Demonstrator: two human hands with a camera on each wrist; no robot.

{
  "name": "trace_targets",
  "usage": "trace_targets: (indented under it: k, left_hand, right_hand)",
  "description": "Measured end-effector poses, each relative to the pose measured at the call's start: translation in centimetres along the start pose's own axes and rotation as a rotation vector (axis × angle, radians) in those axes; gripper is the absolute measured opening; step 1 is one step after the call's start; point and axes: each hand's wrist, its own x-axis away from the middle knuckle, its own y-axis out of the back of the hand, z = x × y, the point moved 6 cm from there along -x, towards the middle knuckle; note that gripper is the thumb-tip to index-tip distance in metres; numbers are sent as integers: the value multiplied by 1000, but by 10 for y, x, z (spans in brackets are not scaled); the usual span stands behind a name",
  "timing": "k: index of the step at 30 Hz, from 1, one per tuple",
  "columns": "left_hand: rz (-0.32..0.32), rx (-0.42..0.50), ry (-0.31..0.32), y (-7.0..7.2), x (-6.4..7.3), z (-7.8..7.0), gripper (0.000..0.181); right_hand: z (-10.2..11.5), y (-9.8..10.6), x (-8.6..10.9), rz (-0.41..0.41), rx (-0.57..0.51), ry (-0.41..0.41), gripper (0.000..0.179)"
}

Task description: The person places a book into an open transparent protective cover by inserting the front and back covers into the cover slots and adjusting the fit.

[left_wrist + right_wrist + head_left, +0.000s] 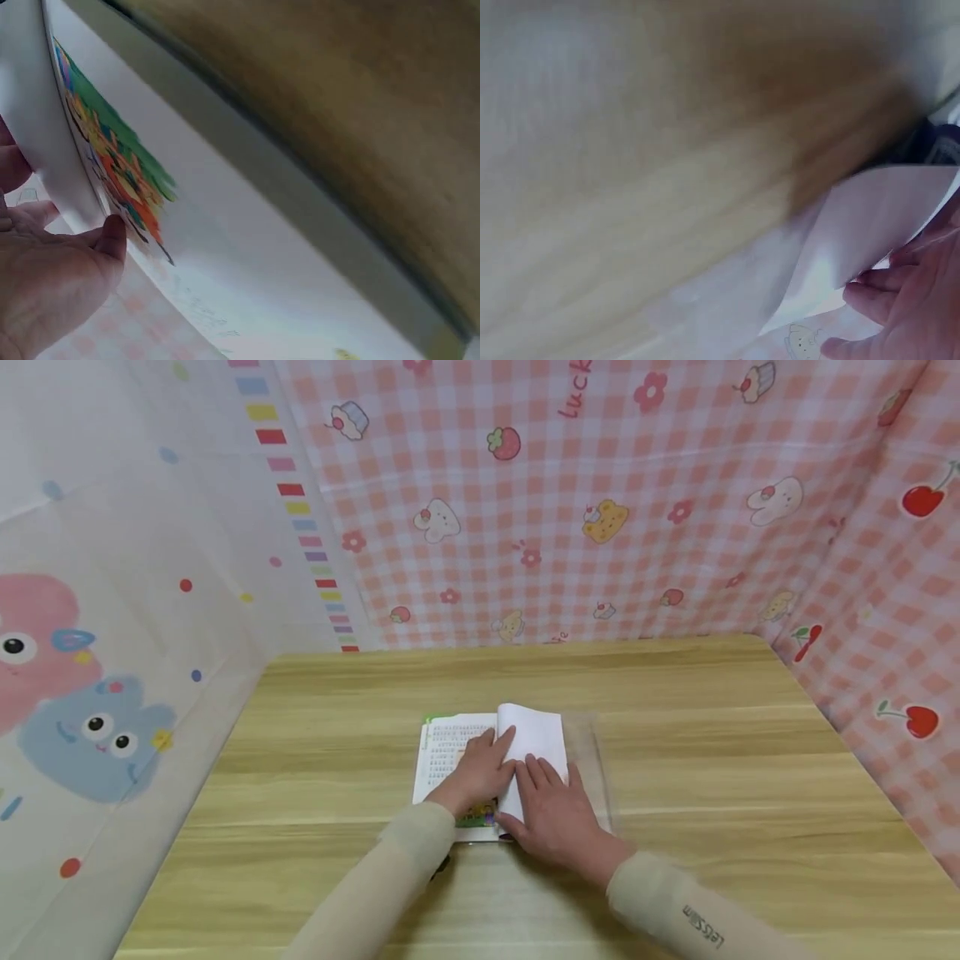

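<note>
An open book (442, 760) lies on the table, its left page printed with lines of text and a colour picture (120, 161) at the bottom. The right side shows a blank white page (534, 731), curved up beside the spine. My left hand (478, 770) reaches over the left page, fingers stretched along the spine and touching the white page. My right hand (558, 817) rests on the lower part of that white page, fingers spread and pointing away. In the right wrist view, the fingers (874, 296) lie along the page's edge.
A clear plastic cover (592, 760) sticks out past the book's right side onto the wood-grain table (315, 760). A pink checked cloth (480, 552) hangs behind and at the right; a white cloth (150, 610) with cartoon figures hangs at the left.
</note>
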Motion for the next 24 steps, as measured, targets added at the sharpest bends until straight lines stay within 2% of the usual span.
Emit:
trace_targets:
  k: [4,7,11,15,17,24]
  left_hand:
    - [-14,81,0,2,-1,4,57]
    - [2,136,-18,2,-1,6,57]
    - [27,111,-50,2,1,3,59]
    - [-9,90,-60,3,2,2,59]
    - [-20,80,-70,3,3,2,57]
    - [1,34,-6,-2,4,6,59]
  right_hand:
    - [4,-2,2,-12,28,7,74]
    - [3,-2,2,-24,53,-11,71]
    - [3,-2,4,-40,73,1,70]
    - [7,-1,7,-60,102,50,68]
    - [6,-2,7,-52,115,50,65]
    - [-6,-5,8,3,78,-29,70]
